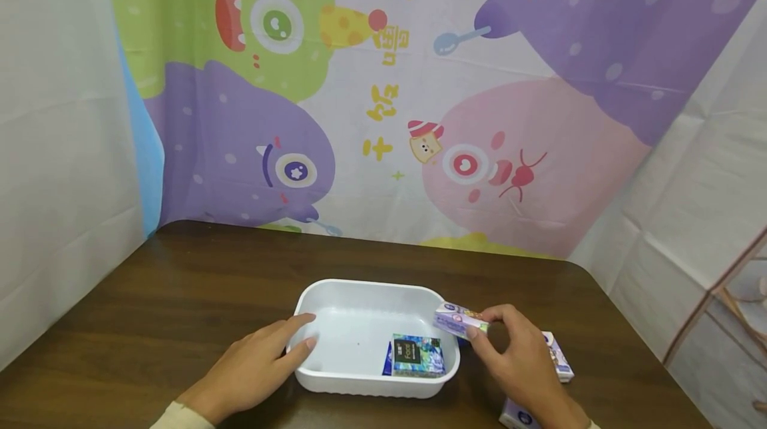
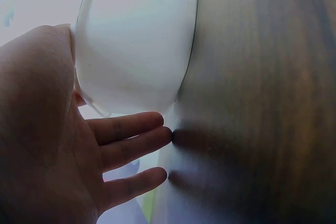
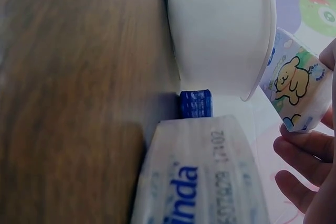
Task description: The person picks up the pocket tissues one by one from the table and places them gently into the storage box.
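Observation:
My right hand [image 1: 518, 356] pinches a small purple-and-white tissue pack [image 1: 458, 319] between thumb and fingers, at the right rim of the white plastic bin [image 1: 347, 386]. A cartoon puppy shows on this pack in the right wrist view. My left hand [image 1: 257, 362] rests at the bin's left end, thumb and forefinger reaching over the rim. Its other fingers [image 2: 136, 142] are straight outside the bin, their tips at the table. Inside the bin's near right corner lies a blue-green tissue pack [image 1: 422, 357] marked "Face", with a dark blue pack [image 1: 387, 359] partly hidden by it.
On the table [image 1: 150, 336], right of the bin, lie a purple-and-white pack [image 1: 557, 357] and another [image 1: 518, 414] partly behind my right hand. A blue pack [image 3: 197, 103] sits close against the bin's right end. A cartoon-print curtain [image 1: 371, 202] stands behind the table.

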A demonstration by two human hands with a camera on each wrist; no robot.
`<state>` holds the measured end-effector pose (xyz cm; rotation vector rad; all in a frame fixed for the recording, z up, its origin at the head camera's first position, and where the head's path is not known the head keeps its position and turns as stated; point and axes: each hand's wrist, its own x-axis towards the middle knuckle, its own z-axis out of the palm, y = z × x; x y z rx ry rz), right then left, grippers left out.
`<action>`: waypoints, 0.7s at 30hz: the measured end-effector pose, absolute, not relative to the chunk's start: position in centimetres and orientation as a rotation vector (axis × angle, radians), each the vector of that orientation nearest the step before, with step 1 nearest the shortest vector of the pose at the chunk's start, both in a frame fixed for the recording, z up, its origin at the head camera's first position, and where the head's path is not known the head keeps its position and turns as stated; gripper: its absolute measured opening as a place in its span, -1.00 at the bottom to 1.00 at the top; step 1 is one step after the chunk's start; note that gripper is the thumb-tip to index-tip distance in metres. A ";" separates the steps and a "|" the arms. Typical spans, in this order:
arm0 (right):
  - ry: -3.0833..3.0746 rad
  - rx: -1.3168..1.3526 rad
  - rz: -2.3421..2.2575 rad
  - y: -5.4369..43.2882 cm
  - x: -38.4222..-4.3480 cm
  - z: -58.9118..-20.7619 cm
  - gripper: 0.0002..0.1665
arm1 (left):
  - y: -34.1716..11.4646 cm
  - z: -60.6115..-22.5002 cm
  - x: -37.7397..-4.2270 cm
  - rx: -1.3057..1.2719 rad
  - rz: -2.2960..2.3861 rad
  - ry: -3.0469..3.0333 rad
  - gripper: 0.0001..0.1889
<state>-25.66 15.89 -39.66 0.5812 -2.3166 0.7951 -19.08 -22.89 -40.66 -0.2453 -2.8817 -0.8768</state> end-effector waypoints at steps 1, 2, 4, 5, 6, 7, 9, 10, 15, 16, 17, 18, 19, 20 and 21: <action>-2.316 0.584 0.793 15.8 -25.7 -39.7 -0.71 | -22.9 -40.7 -19.1 -0.244 -0.877 -2.882 -0.41; -2.314 0.591 0.793 15.8 -25.7 -39.7 -0.70 | -22.9 -40.7 -19.1 -0.242 -0.876 -2.882 -0.41; -2.313 0.595 0.787 15.7 -25.8 -39.6 -0.69 | -22.9 -40.7 -19.1 -0.242 -0.871 -2.880 -0.42; -2.314 0.596 0.783 15.6 -25.8 -39.6 -0.69 | -22.9 -40.7 -19.1 -0.242 -0.871 -2.879 -0.42; -2.316 0.598 0.784 15.5 -25.8 -39.6 -0.69 | -22.9 -40.7 -19.1 -0.243 -0.870 -2.877 -0.43; -2.317 0.601 0.785 15.4 -25.8 -39.6 -0.68 | -22.9 -40.7 -19.1 -0.245 -0.870 -2.877 -0.43; -2.327 0.601 0.785 15.2 -25.8 -39.5 -0.69 | -22.8 -40.8 -19.1 -0.250 -0.874 -2.875 -0.43; -2.332 0.601 0.786 15.1 -25.8 -39.5 -0.69 | -22.8 -40.8 -19.1 -0.250 -0.874 -2.875 -0.43; -2.343 0.605 0.800 14.8 -25.8 -39.4 -0.69 | -22.7 -40.7 -19.1 -0.249 -0.876 -2.873 -0.44; -2.341 0.606 0.801 14.8 -25.8 -39.4 -0.68 | -22.7 -40.7 -19.1 -0.249 -0.876 -2.872 -0.44; -2.340 0.607 0.800 14.7 -25.8 -39.4 -0.68 | -22.7 -40.7 -19.1 -0.250 -0.877 -2.871 -0.44; -2.339 0.606 0.797 14.7 -25.9 -39.4 -0.68 | -22.7 -40.7 -19.1 -0.249 -0.875 -2.871 -0.44; -2.334 0.609 0.795 14.6 -25.9 -39.4 -0.68 | -22.7 -40.7 -19.1 -0.246 -0.876 -2.872 -0.43; -2.333 0.611 0.792 14.6 -25.9 -39.4 -0.68 | -22.7 -40.7 -19.1 -0.245 -0.879 -2.873 -0.43; -2.328 0.615 0.789 14.6 -26.0 -39.4 -0.67 | -22.7 -40.6 -19.1 -0.240 -0.883 -2.875 -0.43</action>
